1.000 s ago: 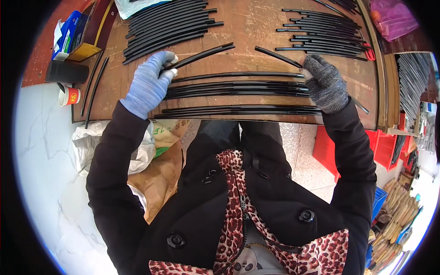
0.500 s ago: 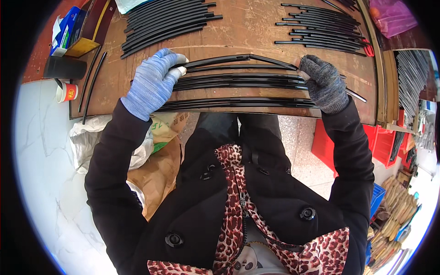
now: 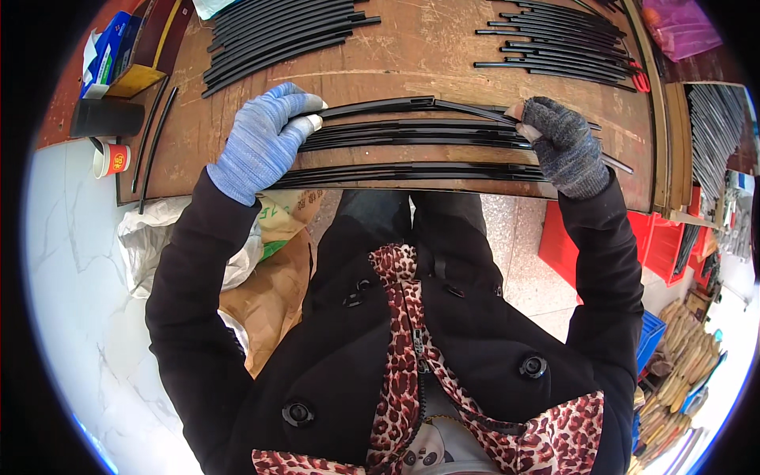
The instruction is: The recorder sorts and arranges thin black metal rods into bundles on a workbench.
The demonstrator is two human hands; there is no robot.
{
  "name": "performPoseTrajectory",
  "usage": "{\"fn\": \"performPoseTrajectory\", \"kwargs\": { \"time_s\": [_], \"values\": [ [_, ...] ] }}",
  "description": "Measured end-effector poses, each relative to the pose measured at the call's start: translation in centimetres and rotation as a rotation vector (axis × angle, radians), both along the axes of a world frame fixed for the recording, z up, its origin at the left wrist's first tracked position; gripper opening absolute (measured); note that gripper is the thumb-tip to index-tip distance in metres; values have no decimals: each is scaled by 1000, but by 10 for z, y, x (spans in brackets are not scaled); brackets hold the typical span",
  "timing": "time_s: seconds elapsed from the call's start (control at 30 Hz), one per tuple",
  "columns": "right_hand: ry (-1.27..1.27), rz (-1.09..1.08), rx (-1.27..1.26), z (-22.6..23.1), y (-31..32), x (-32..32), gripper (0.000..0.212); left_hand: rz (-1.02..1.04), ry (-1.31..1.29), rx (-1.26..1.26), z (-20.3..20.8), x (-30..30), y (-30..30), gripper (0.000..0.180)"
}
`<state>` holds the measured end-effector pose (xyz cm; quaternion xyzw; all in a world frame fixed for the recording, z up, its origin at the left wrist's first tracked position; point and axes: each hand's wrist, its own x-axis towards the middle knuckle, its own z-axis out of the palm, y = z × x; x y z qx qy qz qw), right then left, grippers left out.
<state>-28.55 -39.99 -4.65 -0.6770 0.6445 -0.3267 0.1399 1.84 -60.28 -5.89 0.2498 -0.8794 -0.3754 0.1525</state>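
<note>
My left hand (image 3: 265,138), in a light blue glove with pale fingertips, pinches the left end of a long thin black jointed strip (image 3: 380,104). At the strip's right end, my right hand (image 3: 560,142), in a dark grey glove with bare fingertips, grips it between thumb and fingers. The strip is raised slightly over the table and bends at a joint near its middle. Just below it lies a bundle of similar black strips (image 3: 412,136), partly covered by both hands. A second bundle (image 3: 412,171) lies along the table's near edge.
A row of black strips (image 3: 285,36) lies at the far left, another (image 3: 554,47) at the far right by red-handled scissors (image 3: 640,77). Two loose strips (image 3: 157,142), a paper cup (image 3: 113,160) and a black cylinder (image 3: 109,119) are at the left. Red crates (image 3: 560,245) stand below right.
The held strip has come down slightly toward the bundle and its bend looks a little flatter. Both hands keep their grip; the view has shifted slightly.
</note>
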Motion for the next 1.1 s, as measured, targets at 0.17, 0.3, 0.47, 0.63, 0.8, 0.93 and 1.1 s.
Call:
{"fn": "performPoseTrajectory", "kwargs": {
  "time_s": [0.17, 0.3, 0.47, 0.63, 0.8, 0.93, 1.1],
  "values": [
    [120, -42, -120, 0, 2, 1, 28, -2, -4, 87, -1, 2, 0, 16],
    [181, -80, -191, -1, 5, 0, 28, -5, 13, 128, 0, 3, 1, 16],
    [259, -120, -206, -3, 7, 2, 32, -2, 15, 101, 3, 3, 2, 16],
    [425, -100, -199, 3, 4, 10, 37, -9, 21, 116, 2, 5, 3, 16],
    [504, -54, -197, 7, -1, 19, 39, -22, 19, 155, 2, 2, 7, 16],
    [550, -47, -196, 7, -7, 30, 35, -65, 42, 80, 2, -6, 10, 16],
    [341, -177, -383, 11, -11, 12, 33, -10, 35, 110, 1, 6, 5, 16]
  ]
}}
